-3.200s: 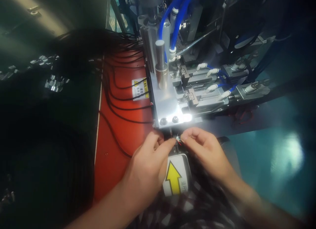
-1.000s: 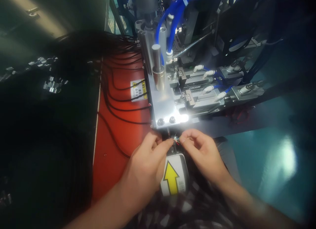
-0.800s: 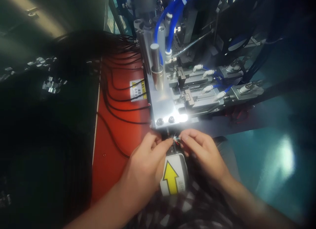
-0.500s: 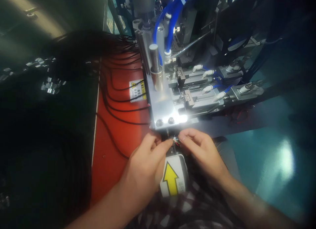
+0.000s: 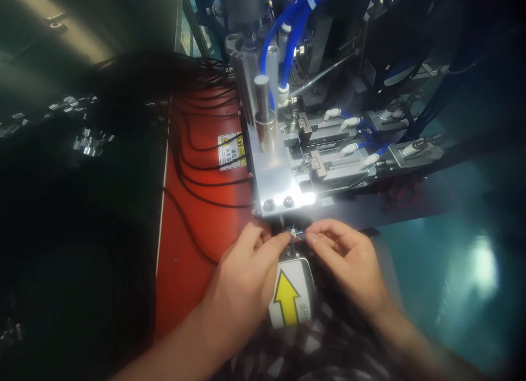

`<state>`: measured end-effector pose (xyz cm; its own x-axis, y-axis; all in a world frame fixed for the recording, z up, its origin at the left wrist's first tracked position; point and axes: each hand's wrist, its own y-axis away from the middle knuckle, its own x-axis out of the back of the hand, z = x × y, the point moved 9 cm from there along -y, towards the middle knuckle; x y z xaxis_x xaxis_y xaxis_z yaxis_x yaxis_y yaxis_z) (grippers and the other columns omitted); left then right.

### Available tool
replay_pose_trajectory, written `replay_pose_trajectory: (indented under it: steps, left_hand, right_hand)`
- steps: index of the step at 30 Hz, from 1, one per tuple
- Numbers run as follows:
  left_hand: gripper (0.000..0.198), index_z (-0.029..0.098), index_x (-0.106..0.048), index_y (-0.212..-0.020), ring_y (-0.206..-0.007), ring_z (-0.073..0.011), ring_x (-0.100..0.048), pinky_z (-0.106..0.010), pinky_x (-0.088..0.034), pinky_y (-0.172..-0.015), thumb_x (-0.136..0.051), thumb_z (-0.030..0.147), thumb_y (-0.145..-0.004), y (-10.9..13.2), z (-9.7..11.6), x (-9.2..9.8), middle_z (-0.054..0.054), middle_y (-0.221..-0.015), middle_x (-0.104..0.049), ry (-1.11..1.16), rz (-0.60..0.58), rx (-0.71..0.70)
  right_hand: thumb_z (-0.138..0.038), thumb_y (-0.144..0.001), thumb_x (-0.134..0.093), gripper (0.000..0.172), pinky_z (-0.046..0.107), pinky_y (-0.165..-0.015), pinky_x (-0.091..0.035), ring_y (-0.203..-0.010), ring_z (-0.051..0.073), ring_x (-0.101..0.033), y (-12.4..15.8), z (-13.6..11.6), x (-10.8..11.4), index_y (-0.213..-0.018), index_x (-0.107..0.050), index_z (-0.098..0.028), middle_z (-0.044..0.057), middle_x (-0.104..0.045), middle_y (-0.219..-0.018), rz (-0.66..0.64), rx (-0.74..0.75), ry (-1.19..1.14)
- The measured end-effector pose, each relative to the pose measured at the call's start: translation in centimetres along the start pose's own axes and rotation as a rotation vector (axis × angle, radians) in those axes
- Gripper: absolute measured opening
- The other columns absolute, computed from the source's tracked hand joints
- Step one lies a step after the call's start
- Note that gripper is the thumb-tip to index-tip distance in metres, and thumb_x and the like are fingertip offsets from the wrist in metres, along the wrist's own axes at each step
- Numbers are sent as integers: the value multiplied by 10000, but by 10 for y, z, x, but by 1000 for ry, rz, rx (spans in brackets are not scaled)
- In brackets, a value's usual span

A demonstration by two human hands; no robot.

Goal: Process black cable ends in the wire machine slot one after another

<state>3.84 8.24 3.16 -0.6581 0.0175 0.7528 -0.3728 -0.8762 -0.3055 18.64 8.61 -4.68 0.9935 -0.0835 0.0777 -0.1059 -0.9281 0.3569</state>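
Note:
My left hand [image 5: 242, 277] and my right hand [image 5: 349, 257] meet just below the front edge of a metal machine plate [image 5: 273, 178]. Both pinch a small bundle of thin coloured wires [image 5: 296, 237] between thumb and forefinger, the left from the left side, the right from the right. The wire ends sit over a dark slot in front of the plate. Under my hands lies a white label with a yellow arrow [image 5: 290, 296] pointing toward the machine.
A red panel [image 5: 201, 216] crossed by black cables [image 5: 193, 178] lies left of the machine. Blue air hoses [image 5: 287, 35] and metal cylinders [image 5: 263, 112] rise behind the plate. A teal surface [image 5: 452, 260] spreads to the right. Small shiny metal parts [image 5: 88, 142] lie at the far left.
Both hands stay pinched on the wires at the same spot. My right fingers have shifted slightly right along the wires. The camera view has drifted a little.

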Motion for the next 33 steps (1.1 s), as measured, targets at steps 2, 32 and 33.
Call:
replay_pose_trajectory:
  steps: [2, 32, 33]
  left_hand:
    - [249, 102, -679, -1031, -719, -100, -575, -182, -497, -620, -487, 39, -884, 0, 0, -1, -66, -890, -555, 6, -9, 10]
    - [252, 74, -683, -1038, -730, -99, -576, -174, -494, -632, -500, 17, -875, 0, -1, 0, -61, -872, -536, 25, -1, 3]
    - [256, 71, -684, -1041, -722, -96, -574, -173, -492, -628, -499, 15, -874, 0, -1, -1, -59, -866, -531, 25, -4, 2]
  right_hand:
    - [-324, -755, -697, 149, 245, -486, -415, -592, 152, -560, 1, -1, 1, -759, -672, -177, 27, -637, -665, 5, 17, 19]
    - [-281, -806, -663, 107, 231, -509, -447, -572, 132, -553, 1, -8, 0, -789, -684, -177, 8, -645, -653, 30, 124, 75]
    - [-302, -814, -653, 134, 229, -499, -443, -562, 131, -544, -1, -7, -2, -781, -678, -174, 6, -633, -643, -2, 87, 48]
